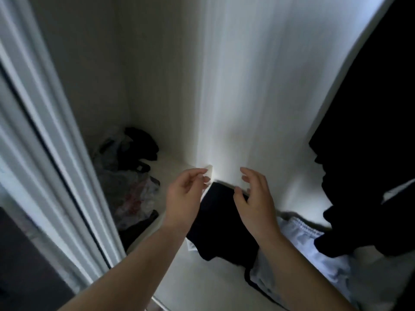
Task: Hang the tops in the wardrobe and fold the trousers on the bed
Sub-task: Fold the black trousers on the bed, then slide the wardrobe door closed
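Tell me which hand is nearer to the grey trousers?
Right. The right hand hovers just left of the grey trousers; the left hand is farther left, beyond the black garment.
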Action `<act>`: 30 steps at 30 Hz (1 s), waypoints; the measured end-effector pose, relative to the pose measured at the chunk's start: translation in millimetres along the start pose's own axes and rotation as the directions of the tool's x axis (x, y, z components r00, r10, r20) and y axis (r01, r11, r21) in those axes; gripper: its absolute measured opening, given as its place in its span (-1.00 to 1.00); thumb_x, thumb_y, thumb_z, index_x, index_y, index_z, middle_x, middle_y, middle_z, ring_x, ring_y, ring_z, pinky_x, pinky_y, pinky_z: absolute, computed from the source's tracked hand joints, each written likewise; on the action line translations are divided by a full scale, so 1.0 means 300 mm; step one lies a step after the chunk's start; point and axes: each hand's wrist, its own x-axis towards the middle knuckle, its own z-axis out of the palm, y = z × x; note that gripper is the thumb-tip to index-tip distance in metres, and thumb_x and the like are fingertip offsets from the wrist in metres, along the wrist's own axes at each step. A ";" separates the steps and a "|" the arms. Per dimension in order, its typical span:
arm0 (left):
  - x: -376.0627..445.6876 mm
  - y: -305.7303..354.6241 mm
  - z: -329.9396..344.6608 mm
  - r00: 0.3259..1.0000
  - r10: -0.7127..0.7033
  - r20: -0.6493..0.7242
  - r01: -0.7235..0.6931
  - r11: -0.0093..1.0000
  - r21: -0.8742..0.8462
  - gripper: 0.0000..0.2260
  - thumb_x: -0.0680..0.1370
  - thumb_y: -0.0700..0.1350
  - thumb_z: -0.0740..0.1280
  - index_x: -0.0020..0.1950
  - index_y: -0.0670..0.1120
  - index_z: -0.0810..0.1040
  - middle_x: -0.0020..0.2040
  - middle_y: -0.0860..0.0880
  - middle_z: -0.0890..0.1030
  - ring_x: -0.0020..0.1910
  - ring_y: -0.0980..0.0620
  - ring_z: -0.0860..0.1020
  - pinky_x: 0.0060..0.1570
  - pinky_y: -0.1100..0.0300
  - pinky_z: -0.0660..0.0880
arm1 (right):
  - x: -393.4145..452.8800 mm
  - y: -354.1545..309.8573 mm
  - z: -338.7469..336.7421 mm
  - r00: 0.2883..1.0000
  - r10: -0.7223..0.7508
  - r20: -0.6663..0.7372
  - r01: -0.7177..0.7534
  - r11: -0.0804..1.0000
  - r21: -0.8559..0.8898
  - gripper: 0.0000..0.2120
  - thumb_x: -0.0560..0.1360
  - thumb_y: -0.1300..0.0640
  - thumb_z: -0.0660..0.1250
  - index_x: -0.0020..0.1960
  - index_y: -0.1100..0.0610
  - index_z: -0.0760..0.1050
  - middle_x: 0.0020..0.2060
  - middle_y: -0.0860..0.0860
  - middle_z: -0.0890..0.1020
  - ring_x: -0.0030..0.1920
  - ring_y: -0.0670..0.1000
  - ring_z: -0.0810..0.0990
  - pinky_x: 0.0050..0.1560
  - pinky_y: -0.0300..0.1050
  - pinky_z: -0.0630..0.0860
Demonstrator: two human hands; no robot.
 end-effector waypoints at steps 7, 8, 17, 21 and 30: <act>-0.128 0.484 -0.081 0.961 0.273 0.040 -0.260 0.944 -0.202 -0.80 0.59 -0.30 0.24 -0.07 -0.09 0.62 -0.29 0.07 0.65 -0.29 0.22 0.57 -0.21 0.41 0.48 | 0.079 -0.467 -0.205 0.919 -0.360 -0.162 0.373 0.926 0.055 -0.57 0.48 0.27 0.28 0.34 0.14 0.39 0.27 0.01 0.42 0.30 -0.02 0.44 0.26 0.11 0.45; -0.153 0.548 -0.109 0.945 0.322 0.056 -0.303 0.928 -0.216 -0.82 0.59 -0.28 0.26 -0.06 -0.09 0.63 -0.28 0.06 0.65 -0.27 0.21 0.58 -0.19 0.41 0.48 | 0.078 -0.543 -0.226 0.896 -0.406 -0.180 0.421 0.906 0.050 -0.56 0.47 0.24 0.27 0.35 0.14 0.38 0.27 0.01 0.41 0.31 -0.01 0.44 0.26 0.11 0.45; -0.240 0.895 -0.534 0.814 0.573 0.091 -0.577 0.817 0.017 -0.81 0.58 -0.28 0.24 -0.04 -0.08 0.63 -0.22 0.06 0.65 -0.20 0.17 0.60 -0.08 0.35 0.51 | 0.016 -1.069 -0.258 0.655 -0.751 -0.083 0.718 0.653 -0.240 -0.55 0.47 0.12 0.25 0.35 0.16 0.39 0.35 0.06 0.41 0.36 0.01 0.38 0.37 -0.20 0.25; -0.185 0.970 -0.692 0.777 0.622 0.098 -0.617 0.719 0.319 -0.88 0.60 -0.06 0.26 0.06 0.07 0.58 -0.03 0.23 0.60 0.02 0.25 0.55 0.05 0.42 0.45 | 0.035 -1.265 -0.240 0.523 -0.846 0.099 0.778 0.427 -0.462 -0.51 0.46 0.14 0.32 0.38 0.13 0.39 0.43 0.10 0.35 0.44 0.10 0.30 0.42 0.03 0.22; -0.002 0.982 -0.789 0.866 0.406 0.293 -0.440 0.335 0.833 -0.26 0.54 0.30 0.14 0.57 0.10 -0.17 0.58 0.06 -0.19 0.56 0.01 -0.13 0.47 0.06 -0.06 | 0.101 -1.521 -0.160 0.566 -0.671 0.479 0.660 0.021 -0.751 -0.39 0.54 0.04 0.15 0.55 0.02 0.03 0.55 0.09 -0.10 0.54 0.07 -0.18 0.47 0.11 -0.26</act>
